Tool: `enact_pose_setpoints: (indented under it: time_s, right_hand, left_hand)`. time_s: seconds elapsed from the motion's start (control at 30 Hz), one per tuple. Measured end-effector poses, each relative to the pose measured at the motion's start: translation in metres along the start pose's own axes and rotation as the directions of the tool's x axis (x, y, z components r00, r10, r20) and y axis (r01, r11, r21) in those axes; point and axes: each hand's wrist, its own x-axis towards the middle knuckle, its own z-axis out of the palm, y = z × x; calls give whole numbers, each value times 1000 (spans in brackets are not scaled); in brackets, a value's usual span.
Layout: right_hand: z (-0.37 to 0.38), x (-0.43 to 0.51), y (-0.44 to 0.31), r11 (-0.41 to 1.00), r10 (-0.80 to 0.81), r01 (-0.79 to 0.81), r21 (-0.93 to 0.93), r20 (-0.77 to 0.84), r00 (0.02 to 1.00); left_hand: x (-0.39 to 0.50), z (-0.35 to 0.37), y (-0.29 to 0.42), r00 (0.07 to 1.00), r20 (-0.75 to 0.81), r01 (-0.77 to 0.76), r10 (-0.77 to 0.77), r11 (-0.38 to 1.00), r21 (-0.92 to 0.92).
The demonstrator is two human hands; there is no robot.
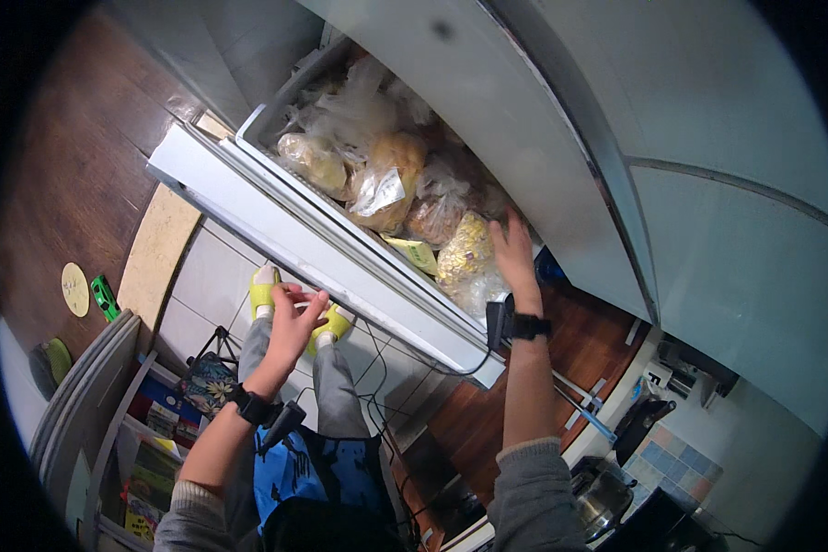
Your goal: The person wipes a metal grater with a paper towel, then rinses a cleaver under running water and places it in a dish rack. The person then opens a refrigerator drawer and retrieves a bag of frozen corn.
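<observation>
A pulled-out freezer drawer holds several knotted plastic bags of food. My right hand is at the drawer's right end, fingers spread, beside a clear bag of yellow pieces; whether it touches the bag I cannot tell. My left hand hovers over the floor in front of the drawer front, fingers curled with nothing visible in them. Left of the yellow pieces lie a yellow-green packet, a bag with reddish contents and a large tan bag with a white label.
Above the drawer is a large pale refrigerator door. Thin black cables trail from the wrist straps past my slippers. A folding stool and a shelf with books stand at left. A metal pot is at lower right.
</observation>
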Motion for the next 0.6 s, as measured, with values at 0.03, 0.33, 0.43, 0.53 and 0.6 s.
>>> enact_pose_setpoints:
  time_s: [0.03, 0.33, 0.43, 0.53, 0.6]
  right_hand:
    - [5, 9, -3, 998, 47, -46, -39, 41, 998]
    - [7, -13, -25, 993, -70, 93, -65, 295, 953]
    - [1, -17, -23, 994, -82, 102, -37, 360, 929]
    - [-7, -8, -15, 994, 48, -85, 72, 410, 911]
    - [-8, 9, -12, 944, 200, -284, 169, 390, 899]
  left_hand:
    - [3, 5, -3, 999, -3, -48, 48, 997, -57]
    - [27, 20, 6, 985, 110, 149, -133, 976, -157]
    - [24, 19, 5, 987, 105, 134, -120, 980, -148]
    - [23, 18, 7, 985, 91, 155, -145, 981, -117]
    - [24, 18, 9, 978, 91, 195, -188, 978, -76]
